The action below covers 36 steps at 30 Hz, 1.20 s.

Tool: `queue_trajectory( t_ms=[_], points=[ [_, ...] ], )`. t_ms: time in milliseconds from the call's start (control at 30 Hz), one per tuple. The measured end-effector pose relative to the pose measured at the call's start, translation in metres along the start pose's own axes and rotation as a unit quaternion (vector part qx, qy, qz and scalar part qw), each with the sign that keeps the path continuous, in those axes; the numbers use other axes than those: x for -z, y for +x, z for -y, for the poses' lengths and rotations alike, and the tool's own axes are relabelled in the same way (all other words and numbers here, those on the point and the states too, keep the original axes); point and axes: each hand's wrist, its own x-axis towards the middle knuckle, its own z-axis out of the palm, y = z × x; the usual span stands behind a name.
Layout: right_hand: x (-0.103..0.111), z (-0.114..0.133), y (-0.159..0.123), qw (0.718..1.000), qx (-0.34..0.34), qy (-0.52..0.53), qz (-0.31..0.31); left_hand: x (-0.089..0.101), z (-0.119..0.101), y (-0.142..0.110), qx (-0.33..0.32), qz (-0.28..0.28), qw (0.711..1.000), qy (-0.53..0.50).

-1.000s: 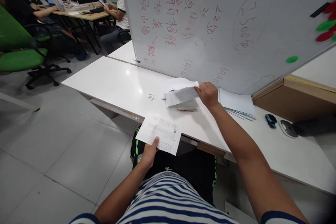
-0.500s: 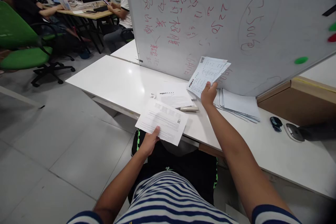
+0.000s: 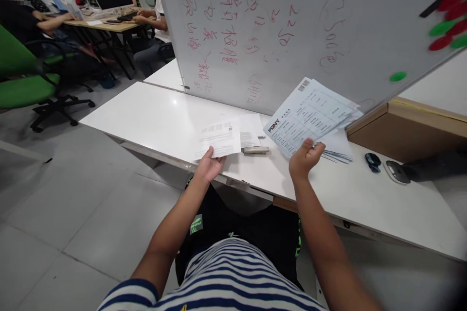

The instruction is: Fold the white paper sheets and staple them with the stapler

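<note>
My left hand (image 3: 210, 165) pinches the near edge of a printed sheet (image 3: 218, 139) that lies partly on the white desk (image 3: 153, 116). My right hand (image 3: 305, 158) grips a printed form (image 3: 310, 117) with a grid of boxes and holds it up above the desk, face toward me. Between the hands a stapler (image 3: 256, 150) lies on the desk beside another sheet (image 3: 251, 130). A stack of papers (image 3: 337, 148) rests just behind my right hand.
A whiteboard (image 3: 277, 24) with red writing and coloured magnets leans along the desk's far side. A mouse (image 3: 372, 161) and a second one (image 3: 397, 172) lie at the right by a wooden box (image 3: 412, 131). People sit at a far desk; green chair (image 3: 22, 77) at left.
My right hand has lifted the form off the desk and swung it toward me and to the right. My left hand has moved its sheet forward onto the desk.
</note>
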Motion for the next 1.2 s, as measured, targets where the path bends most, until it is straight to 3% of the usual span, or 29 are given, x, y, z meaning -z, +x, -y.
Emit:
queue_trajectory(
  t_ms=[200,433,567,667,733,800,900,1000,1100,1200],
  points=[
    [0.042,-0.021,-0.038,0.997,-0.065,0.020,-0.028,-0.033,-0.005,0.052,-0.014,0.003,1.000,0.004],
    [0.067,-0.041,-0.052,0.993,-0.115,-0.015,-0.018,-0.040,0.002,0.060,-0.020,-0.043,0.997,0.066],
    [0.073,-0.046,-0.055,0.995,-0.087,-0.041,-0.022,-0.032,0.006,0.034,-0.060,-0.079,0.986,0.134],
    [0.078,-0.046,-0.059,0.996,-0.025,-0.090,0.000,-0.024,0.019,-0.006,-0.106,-0.095,0.977,0.158],
    [0.084,-0.040,-0.064,0.993,0.040,-0.105,0.026,-0.017,0.035,-0.040,-0.114,-0.061,0.978,0.164],
    [0.092,-0.029,-0.073,0.987,0.108,-0.096,0.068,-0.010,0.056,-0.071,-0.072,-0.006,0.983,0.171],
    [0.103,-0.008,-0.098,0.961,0.180,-0.080,0.192,0.003,0.093,-0.101,0.024,0.036,0.982,0.184],
    [0.108,0.004,-0.129,0.924,0.222,-0.085,0.300,0.017,0.126,-0.106,0.081,0.049,0.981,0.171],
    [0.107,0.001,-0.152,0.911,0.227,-0.109,0.326,0.028,0.144,-0.099,0.116,0.068,0.975,0.177],
    [0.106,-0.008,-0.159,0.907,0.210,-0.128,0.343,0.036,0.146,-0.094,0.136,0.081,0.965,0.209]
  ],
)
